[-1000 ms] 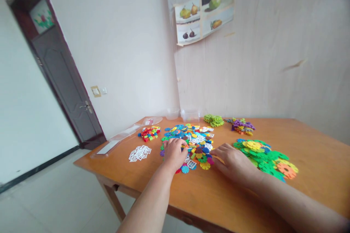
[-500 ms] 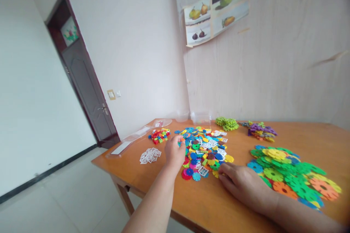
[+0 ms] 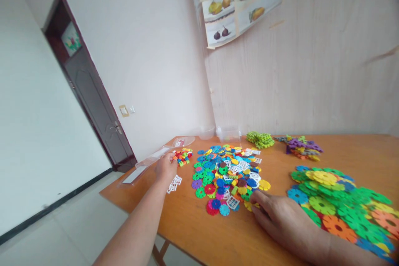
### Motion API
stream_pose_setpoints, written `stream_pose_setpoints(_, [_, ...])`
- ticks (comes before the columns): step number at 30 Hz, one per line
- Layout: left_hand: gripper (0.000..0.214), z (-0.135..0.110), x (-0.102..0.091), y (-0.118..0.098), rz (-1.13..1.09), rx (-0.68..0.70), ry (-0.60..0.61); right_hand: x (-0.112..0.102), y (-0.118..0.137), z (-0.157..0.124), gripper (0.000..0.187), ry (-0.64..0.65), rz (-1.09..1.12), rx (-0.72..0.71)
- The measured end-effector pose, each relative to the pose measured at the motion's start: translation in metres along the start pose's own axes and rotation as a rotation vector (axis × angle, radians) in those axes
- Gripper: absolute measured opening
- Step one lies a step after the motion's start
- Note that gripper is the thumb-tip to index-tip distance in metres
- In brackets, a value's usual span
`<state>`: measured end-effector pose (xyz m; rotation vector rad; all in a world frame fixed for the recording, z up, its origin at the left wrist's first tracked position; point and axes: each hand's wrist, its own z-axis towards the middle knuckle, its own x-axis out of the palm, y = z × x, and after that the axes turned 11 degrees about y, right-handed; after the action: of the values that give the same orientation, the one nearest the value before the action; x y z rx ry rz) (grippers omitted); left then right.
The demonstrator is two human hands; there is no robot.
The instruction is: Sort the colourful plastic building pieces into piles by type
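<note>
My left hand (image 3: 166,169) reaches to the far left of the table. Its fingers are pinched together at the edge of a small heap of red, yellow and blue blocks (image 3: 183,157); what they hold, if anything, is hidden. White window-shaped lattice pieces (image 3: 174,183) lie beside that wrist, partly covered by it. My right hand (image 3: 277,216) rests on the table with its fingers curled, its fingertips by a yellow disc at the near right edge of a mixed heap. That heap has notched plastic discs (image 3: 207,179) and white window pieces (image 3: 232,203).
Large flower-shaped discs (image 3: 324,203) are piled right of my right hand. Green interlocking pieces (image 3: 260,139) and purple ones (image 3: 304,147) lie farther back. Clear plastic containers (image 3: 228,134) stand against the wall. A clear bag with a white card (image 3: 134,174) lies along the left edge.
My left hand has moved left from the mixed heap to the small block heap. My right hand keeps its place by the heap. The view has shifted slightly.
</note>
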<state>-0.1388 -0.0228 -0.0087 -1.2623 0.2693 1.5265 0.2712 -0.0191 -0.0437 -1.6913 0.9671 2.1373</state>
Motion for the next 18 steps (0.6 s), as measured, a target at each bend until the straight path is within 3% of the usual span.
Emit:
stream_pose_setpoints(6, [0.015,0.012,0.007,0.009,0.008,-0.026,0.091,0.002,-0.003,0.001,0.013,0.009,0.012,-0.009])
stream_pose_setpoints(13, [0.013,0.028,0.011,0.018,0.026,-0.054,0.102,0.004,-0.007,0.002,0.017,0.020,0.041,-0.022])
stream_pose_setpoints(18, [0.014,0.038,0.009,0.014,0.096,-0.107,0.153,0.005,-0.006,0.000,0.017,0.030,0.038,-0.017])
